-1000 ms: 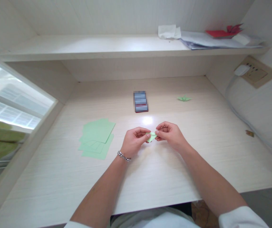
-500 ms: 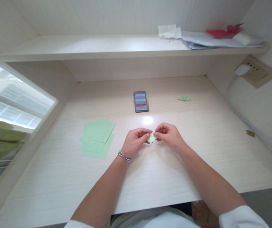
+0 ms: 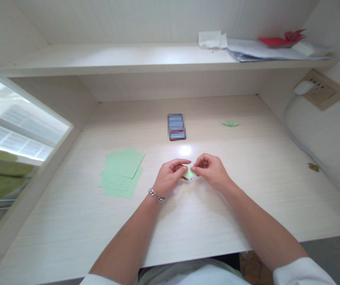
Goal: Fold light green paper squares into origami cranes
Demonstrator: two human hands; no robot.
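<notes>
Between my two hands is a small folded piece of green paper (image 3: 189,173), held just above the desk. My left hand (image 3: 171,173) pinches its left side between thumb and fingers; a silver chain bracelet circles that wrist. From the other side, my right hand (image 3: 210,168) grips the right edge with thumb and curled forefinger. Fingers cover much of the paper, so its full shape is hidden. To the left lies a loose stack of green paper sheets (image 3: 124,164). A folded green paper crane (image 3: 231,124) rests at the back right of the desk.
A phone (image 3: 176,126) lies beyond my hands on the pale desk (image 3: 69,221). Above runs a shelf (image 3: 113,55) with papers (image 3: 253,51) and a red folded paper (image 3: 293,36). A white cable (image 3: 299,143) hangs from a wall socket (image 3: 323,90) at right.
My right thumb and fingers have shifted slightly left over the folded paper. The left forefinger is raised a little from the paper. Other things stay where they were.
</notes>
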